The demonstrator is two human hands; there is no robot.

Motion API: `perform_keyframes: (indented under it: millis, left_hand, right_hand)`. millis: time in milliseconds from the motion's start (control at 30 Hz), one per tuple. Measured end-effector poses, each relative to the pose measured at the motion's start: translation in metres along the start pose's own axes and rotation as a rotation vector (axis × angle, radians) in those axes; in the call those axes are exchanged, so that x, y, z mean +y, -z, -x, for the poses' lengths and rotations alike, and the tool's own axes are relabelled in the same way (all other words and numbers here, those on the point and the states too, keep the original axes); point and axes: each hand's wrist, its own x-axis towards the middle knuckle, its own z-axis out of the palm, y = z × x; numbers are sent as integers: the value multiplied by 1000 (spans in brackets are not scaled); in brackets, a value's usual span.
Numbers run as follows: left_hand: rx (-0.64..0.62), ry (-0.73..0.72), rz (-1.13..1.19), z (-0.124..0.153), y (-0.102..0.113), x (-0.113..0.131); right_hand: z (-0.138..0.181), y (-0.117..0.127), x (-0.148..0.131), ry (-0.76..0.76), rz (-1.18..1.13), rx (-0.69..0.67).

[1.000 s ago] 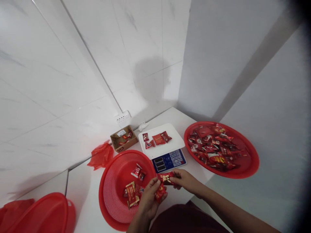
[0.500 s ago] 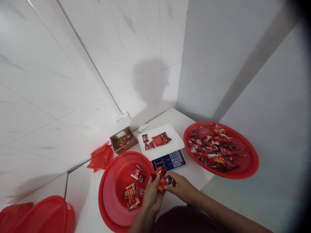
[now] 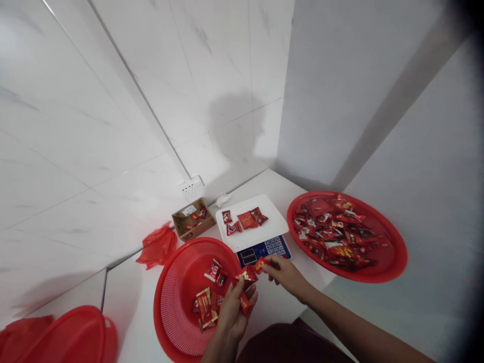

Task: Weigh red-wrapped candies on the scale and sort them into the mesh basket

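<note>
Several red wrapped candies (image 3: 246, 274) are gripped in my left hand (image 3: 233, 311), over the right rim of the red basket (image 3: 172, 275). Pinched in the fingers of my right hand (image 3: 285, 275) is a small red candy packet (image 3: 260, 264), just right of the left hand's bunch. A few wrapped candies (image 3: 206, 306) lie inside the basket beneath. Beyond both hands is a scale with a blue keypad (image 3: 264, 250). On its white tray (image 3: 260, 235) rest several red packets (image 3: 247, 220).
To the right, a round red basket (image 3: 397, 252) holds many wrapped candies. An open cardboard box (image 3: 189, 233) with a few candies and a red plastic bag (image 3: 159, 246) sit by the wall. Another red basket (image 3: 68, 338) is at lower left. A power strip (image 3: 191, 185) is on the wall.
My right hand has drawn away to the right and slightly up, with a small candy packet now between its fingers. My left hand keeps the other candies, its fingers a little looser.
</note>
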Motion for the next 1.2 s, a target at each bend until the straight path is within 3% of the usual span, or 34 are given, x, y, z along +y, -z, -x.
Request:
perform_keyframes:
  millis: [200, 333, 400, 533, 667, 733, 833, 1000, 1067, 1200]
  left_hand:
    - [97, 45, -14, 5, 7, 4]
    - [100, 34, -41, 7, 11, 5]
    - [65, -1, -94, 7, 15, 4]
    - [-123, -105, -375, 9, 21, 0]
    - [-162, -172, -684, 11, 16, -5]
    - [-199, -177, -792, 12, 9, -8]
    - [-255, -174, -884, 10, 3, -14]
    - [-307, -140, -814, 3, 6, -24]
    - [-254, -78, -695, 1, 10, -22]
    - [-56, 41, -238, 1, 14, -9]
  right_hand:
    - [-57, 16, 3, -214, -236, 159]
    - [-70, 15, -4, -283, -286, 184]
    - [-63, 12, -2, -298, -223, 106]
    - [-26, 4, 9, -214, -112, -230]
    - [10, -5, 3, -177, -150, -491]
    - [20, -10, -5, -153, -190, -557]
    - [24, -15, -13, -148, -234, -546]
    - [21, -16, 0, -275, -256, -480]
    - [20, -14, 9, -323, -246, -439]
    - [22, -9, 18, -425, -381, -325]
